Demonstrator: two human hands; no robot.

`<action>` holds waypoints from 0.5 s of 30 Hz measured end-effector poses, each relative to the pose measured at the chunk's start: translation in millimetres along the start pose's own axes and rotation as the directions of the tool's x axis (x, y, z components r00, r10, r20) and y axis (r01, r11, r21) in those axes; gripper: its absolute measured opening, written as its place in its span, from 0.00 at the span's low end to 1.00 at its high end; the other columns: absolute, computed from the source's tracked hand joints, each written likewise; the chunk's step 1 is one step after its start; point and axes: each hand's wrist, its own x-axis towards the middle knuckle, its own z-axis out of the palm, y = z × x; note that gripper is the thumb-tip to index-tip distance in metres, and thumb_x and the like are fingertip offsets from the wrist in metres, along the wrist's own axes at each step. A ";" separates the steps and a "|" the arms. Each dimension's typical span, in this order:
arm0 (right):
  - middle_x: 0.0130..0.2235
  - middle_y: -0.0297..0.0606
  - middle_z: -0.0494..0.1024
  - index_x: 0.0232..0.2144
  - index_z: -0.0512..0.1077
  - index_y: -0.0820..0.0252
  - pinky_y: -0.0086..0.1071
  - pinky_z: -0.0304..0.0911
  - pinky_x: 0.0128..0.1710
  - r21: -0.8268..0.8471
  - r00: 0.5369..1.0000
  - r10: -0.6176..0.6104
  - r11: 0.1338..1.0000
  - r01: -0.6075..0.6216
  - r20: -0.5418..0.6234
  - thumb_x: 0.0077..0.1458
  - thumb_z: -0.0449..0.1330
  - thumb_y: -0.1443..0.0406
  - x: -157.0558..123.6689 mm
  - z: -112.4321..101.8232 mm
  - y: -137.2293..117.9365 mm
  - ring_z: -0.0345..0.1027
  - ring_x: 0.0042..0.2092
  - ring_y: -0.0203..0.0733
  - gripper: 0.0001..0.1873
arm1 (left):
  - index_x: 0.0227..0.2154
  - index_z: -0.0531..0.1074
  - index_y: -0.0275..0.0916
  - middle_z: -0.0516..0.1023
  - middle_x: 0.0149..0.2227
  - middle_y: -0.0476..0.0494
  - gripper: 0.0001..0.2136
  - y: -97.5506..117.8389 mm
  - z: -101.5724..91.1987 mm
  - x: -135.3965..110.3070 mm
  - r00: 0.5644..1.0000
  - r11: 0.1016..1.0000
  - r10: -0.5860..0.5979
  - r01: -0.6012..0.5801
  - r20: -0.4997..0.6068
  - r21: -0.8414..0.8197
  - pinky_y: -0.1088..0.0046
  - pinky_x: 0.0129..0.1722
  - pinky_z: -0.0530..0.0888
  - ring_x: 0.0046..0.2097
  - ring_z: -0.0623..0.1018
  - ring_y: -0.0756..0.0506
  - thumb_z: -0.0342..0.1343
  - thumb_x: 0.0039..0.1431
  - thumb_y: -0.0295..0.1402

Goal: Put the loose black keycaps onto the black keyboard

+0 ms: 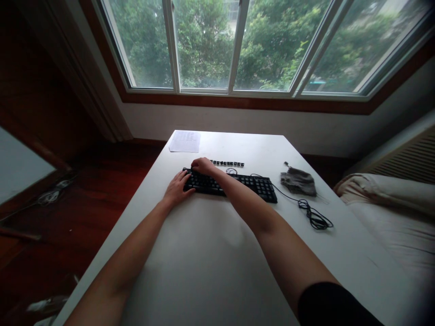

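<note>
A black keyboard [260, 186] lies across the white table, its middle partly covered by my right forearm. My left hand [176, 185] holds the keyboard's left end, the thumb along the front edge and the fingers over the side and keys. At the back left corner of the keyboard, my right hand [203, 166] is closed, fingers bent down at the top row; whatever they pinch is hidden. Just behind the keyboard runs a row of several small black keycaps [231, 163], its left end close to my right hand.
A printed paper sheet [185, 141] lies at the table's back left. On the right are a crumpled grey cloth [298, 181], a small dark piece [286, 163] behind it, and a coiled black cable [316, 217]. A window [207, 45] rises beyond the white table [190, 253].
</note>
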 end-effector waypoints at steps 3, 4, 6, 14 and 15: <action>0.47 0.38 0.85 0.49 0.82 0.55 0.29 0.66 0.48 -0.024 1.000 0.020 1.000 -0.020 0.013 0.62 0.61 0.66 -0.7 2.1 -7.7 0.77 0.49 0.43 0.15 | 0.68 0.64 0.44 0.60 0.72 0.40 0.33 -1.0 0.8 -1.2 1.000 1.000 -0.022 0.022 -0.007 -0.013 0.47 0.72 0.58 0.73 0.57 0.31 0.61 0.62 0.48; 0.48 0.39 0.85 0.48 0.82 0.55 0.29 0.66 0.48 -0.039 0.999 0.029 0.999 -0.028 0.016 0.62 0.61 0.66 -1.1 2.0 -9.9 0.77 0.49 0.44 0.15 | 0.67 0.65 0.44 0.60 0.72 0.40 0.33 -1.3 1.0 -1.5 1.000 1.000 -0.023 0.023 -0.007 -0.018 0.47 0.72 0.58 0.73 0.58 0.31 0.61 0.62 0.48; 0.48 0.40 0.85 0.48 0.82 0.55 0.30 0.66 0.49 -0.071 0.999 0.045 0.997 -0.044 0.022 0.61 0.61 0.67 -1.9 0.8 -13.9 0.77 0.49 0.45 0.15 | 0.67 0.65 0.44 0.61 0.72 0.39 0.32 -1.9 1.3 -1.4 1.000 1.000 -0.013 0.013 -0.009 -0.025 0.48 0.72 0.59 0.72 0.59 0.32 0.61 0.63 0.48; 0.49 0.49 0.83 0.46 0.82 0.60 0.34 0.67 0.49 -0.202 0.996 0.077 0.977 -0.066 0.049 0.60 0.62 0.66 1.6 -1.0 -32.9 0.77 0.51 0.51 0.13 | 0.66 0.66 0.43 0.61 0.71 0.37 0.32 -2.8 2.0 0.3 1.000 0.999 0.010 -0.010 -0.013 -0.037 0.48 0.71 0.60 0.72 0.60 0.33 0.62 0.62 0.46; 0.49 0.50 0.83 0.46 0.82 0.61 0.34 0.68 0.49 -0.209 0.995 0.081 0.975 -0.069 0.052 0.60 0.62 0.66 2.4 -0.5 -34.8 0.76 0.51 0.51 0.13 | 0.66 0.66 0.43 0.61 0.71 0.38 0.31 -2.9 1.7 0.1 1.000 0.999 0.009 -0.010 -0.013 -0.041 0.48 0.71 0.60 0.72 0.60 0.33 0.62 0.62 0.46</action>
